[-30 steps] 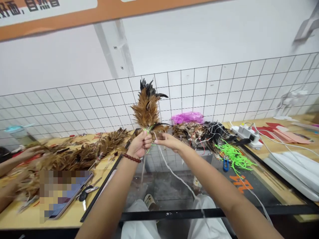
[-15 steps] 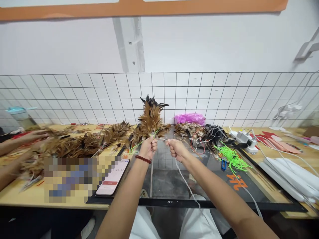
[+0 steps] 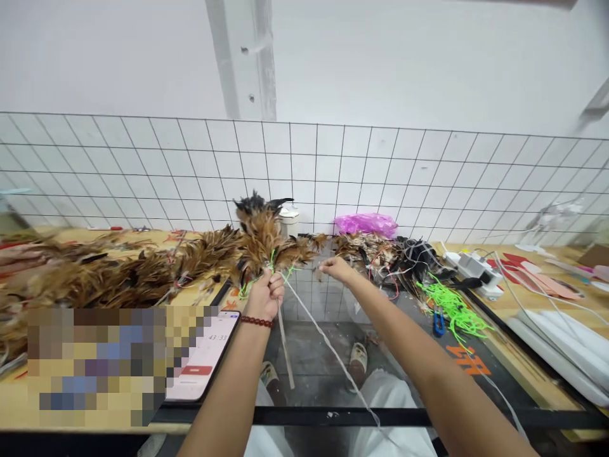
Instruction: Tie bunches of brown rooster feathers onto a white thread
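Your left hand (image 3: 268, 294) grips the feather bundle (image 3: 261, 236) over the glass surface (image 3: 311, 343); whether your right hand (image 3: 335, 269) holds anything, I can't tell. Slacken that left grip and the white cord (image 3: 327, 343) could unwind.

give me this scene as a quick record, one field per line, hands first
left hand: closed around the base of a brown and black feather bundle
right hand: apart from the bundle, near a feather pile; grip unclear
white string: slants from beside the left hand to the near table edge
right side: bright green strings beside a blue tool
behind pile: pink plastic bag
left wrist: bead bracelet
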{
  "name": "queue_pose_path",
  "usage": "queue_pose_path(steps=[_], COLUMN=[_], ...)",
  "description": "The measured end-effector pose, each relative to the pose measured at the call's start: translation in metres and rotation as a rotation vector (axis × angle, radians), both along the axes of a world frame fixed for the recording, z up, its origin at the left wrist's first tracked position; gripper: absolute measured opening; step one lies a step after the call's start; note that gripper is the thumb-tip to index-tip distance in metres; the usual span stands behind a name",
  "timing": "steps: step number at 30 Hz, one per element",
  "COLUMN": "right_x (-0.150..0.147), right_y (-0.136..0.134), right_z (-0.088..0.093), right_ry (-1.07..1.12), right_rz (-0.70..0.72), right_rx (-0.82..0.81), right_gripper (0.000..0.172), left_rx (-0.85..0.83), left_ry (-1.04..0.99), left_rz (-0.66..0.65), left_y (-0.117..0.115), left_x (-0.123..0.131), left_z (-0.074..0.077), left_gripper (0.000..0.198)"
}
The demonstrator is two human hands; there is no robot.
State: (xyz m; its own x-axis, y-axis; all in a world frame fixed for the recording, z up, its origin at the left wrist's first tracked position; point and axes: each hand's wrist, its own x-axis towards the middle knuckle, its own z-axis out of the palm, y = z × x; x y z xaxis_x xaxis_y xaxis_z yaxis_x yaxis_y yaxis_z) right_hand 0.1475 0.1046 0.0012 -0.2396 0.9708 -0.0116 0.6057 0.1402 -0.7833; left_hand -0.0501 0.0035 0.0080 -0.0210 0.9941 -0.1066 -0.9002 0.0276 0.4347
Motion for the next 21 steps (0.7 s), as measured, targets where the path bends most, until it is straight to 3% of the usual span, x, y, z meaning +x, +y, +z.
queue_pose_path(steps=[3,8,11,14,17,21], right_x=[-0.03,-0.095,-0.11,-0.094,-0.063,-0.036], right_y=[0.02,0.022,0.024,0.028,0.019,-0.018], right_z=[-0.005,-0.009,-0.006,0.005,0.023,0.046], right_ry=[-0.062,-0.296,-0.324,0.055,0.4,0.822], right_rz=[-0.054,-0.077,-0.098,-0.105,-0.068,0.221], right_rx=[0.01,0.146,0.15,0.035,-0.116,-0.29], right_gripper=[0.012,0.032,0.027,0.009,0.012,0.015], left_rx=[0.06,0.096,0.08,0.069,0.061,0.016], left_ry=[-0.094,-0.122,-0.095,-0.065,-0.026,0.095], left_rz=[0.029,0.038,0.048,0.055,0.058,0.09], left_y=[0.0,-0.002,-0.002,-0.003,-0.003,0.002], left_x=[-0.003,-0.002,-0.002,-0.001,0.002,0.01], left_z=[-0.004,-0.004,-0.005,-0.004,-0.002,-0.001], left_gripper=[0.025,0.027,0.026,0.02,0.017,0.024])
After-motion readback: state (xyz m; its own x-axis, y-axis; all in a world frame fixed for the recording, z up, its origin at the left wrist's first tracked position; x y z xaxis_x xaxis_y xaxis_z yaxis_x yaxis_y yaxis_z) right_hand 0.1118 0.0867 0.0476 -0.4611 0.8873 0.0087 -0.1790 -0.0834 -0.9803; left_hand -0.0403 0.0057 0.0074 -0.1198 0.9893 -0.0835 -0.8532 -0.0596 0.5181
